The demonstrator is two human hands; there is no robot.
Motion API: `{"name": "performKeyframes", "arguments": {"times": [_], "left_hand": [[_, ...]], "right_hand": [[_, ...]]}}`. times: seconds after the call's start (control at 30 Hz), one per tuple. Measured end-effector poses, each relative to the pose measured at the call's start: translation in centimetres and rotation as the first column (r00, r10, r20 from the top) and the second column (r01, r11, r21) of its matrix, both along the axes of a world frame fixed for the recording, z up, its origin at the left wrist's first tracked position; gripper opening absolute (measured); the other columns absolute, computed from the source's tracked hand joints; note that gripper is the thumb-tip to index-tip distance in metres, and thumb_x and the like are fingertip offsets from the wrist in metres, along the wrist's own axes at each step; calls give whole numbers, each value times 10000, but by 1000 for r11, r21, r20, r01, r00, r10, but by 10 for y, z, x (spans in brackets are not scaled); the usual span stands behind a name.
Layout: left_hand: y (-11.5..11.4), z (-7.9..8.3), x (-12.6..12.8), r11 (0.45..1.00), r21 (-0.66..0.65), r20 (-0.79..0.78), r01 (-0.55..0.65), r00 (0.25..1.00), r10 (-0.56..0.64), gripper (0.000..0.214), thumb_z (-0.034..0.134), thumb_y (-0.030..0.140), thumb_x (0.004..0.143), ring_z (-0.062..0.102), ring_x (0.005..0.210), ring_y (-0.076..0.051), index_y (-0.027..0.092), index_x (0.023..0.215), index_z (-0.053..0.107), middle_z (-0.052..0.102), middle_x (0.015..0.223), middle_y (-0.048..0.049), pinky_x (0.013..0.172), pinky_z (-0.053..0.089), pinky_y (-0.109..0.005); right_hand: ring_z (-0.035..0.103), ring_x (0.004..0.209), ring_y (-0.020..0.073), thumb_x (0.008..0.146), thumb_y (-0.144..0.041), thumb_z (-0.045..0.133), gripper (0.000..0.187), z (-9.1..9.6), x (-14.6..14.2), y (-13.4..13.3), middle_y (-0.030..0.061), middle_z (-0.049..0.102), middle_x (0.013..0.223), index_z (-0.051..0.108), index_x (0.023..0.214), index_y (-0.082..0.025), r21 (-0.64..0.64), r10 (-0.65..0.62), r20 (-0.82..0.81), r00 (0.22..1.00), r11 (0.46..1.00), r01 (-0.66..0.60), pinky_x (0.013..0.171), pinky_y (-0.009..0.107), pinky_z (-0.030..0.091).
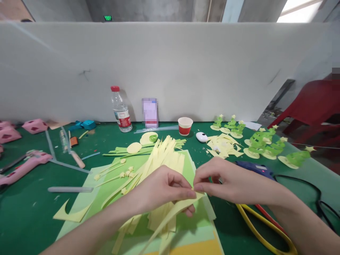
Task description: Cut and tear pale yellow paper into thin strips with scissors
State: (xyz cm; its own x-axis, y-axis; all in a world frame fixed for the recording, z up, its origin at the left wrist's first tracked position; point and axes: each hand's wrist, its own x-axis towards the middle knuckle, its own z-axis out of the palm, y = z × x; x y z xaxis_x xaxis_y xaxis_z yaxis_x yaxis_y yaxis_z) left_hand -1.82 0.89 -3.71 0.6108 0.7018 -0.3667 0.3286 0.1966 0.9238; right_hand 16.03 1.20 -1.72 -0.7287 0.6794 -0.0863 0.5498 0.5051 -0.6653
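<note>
My left hand (pixel 170 186) pinches one end of a long pale yellow paper strip (pixel 172 212) between thumb and fingers. Right beside it, my right hand (pixel 215 177) pinches the same end, the fingertips of both hands nearly touching. The strip's free length hangs down toward the front. Beneath the hands lies a heap of loose yellow strips (pixel 166 152) on green paper sheets (pixel 186 230). Small folded paper stars (pixel 129 173), some with strip tails, sit left of the heap.
Yellow-handled scissors (pixel 255 226) lie under my right forearm, near a dark blue device (pixel 255 169) with a black cable. Green spiral paper trees (pixel 265 143) stand at right. A paper cup (pixel 185 126), water bottle (pixel 121 111) and phone (pixel 150 112) line the back; a pink glue gun (pixel 29 164) lies left.
</note>
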Motion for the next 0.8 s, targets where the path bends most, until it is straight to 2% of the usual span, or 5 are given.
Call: {"name": "performKeyframes", "arguments": {"times": [0.1, 0.23, 0.43, 0.63, 0.8], "left_hand": [[-1, 4, -4, 999, 5, 10, 53, 999, -53, 177, 613, 320, 709, 529, 545, -106, 169, 622, 642, 648, 574, 8, 548, 383, -209], [-1, 8, -10, 996, 18, -2, 93, 996, -93, 178, 616, 329, 704, 489, 474, -92, 167, 637, 647, 647, 545, 13, 472, 341, -200], [-4, 12, -9, 993, 17, 11, 118, 993, -118, 188, 604, 329, 724, 517, 497, -98, 168, 630, 627, 641, 507, 20, 484, 350, -193], [-10, 12, -11, 988, -74, 60, 133, 990, -129, 131, 624, 295, 705, 562, 499, -115, 177, 650, 626, 647, 520, 25, 503, 392, -208], [-16, 8, -11, 992, 2, -34, 124, 992, -124, 192, 576, 320, 730, 499, 452, -98, 166, 641, 648, 653, 543, -3, 465, 355, -204]], "right_hand": [[253, 465, 61, 764, -191, 458, 269, 2, 7, 2, -48, 298, 486, 415, 502, -148, 2, -19, -53, 998, 1000, 19, 429, 204, 213], [279, 434, 61, 762, -232, 467, 320, 11, 15, 3, -45, 322, 448, 359, 470, -159, -86, -32, -79, 996, 996, 25, 414, 216, 216], [339, 404, 58, 746, -260, 486, 298, 15, 16, 0, -35, 394, 452, 428, 474, -153, -221, -63, -86, 994, 974, 43, 390, 202, 260], [326, 419, 66, 747, -272, 507, 315, 14, 29, -6, -36, 382, 437, 433, 465, -152, -235, -99, -88, 991, 969, 76, 412, 216, 249], [378, 447, 74, 772, -342, 505, 320, 12, 38, -11, -27, 425, 482, 486, 524, -141, -302, -123, -16, 992, 947, 112, 440, 209, 296]]}}
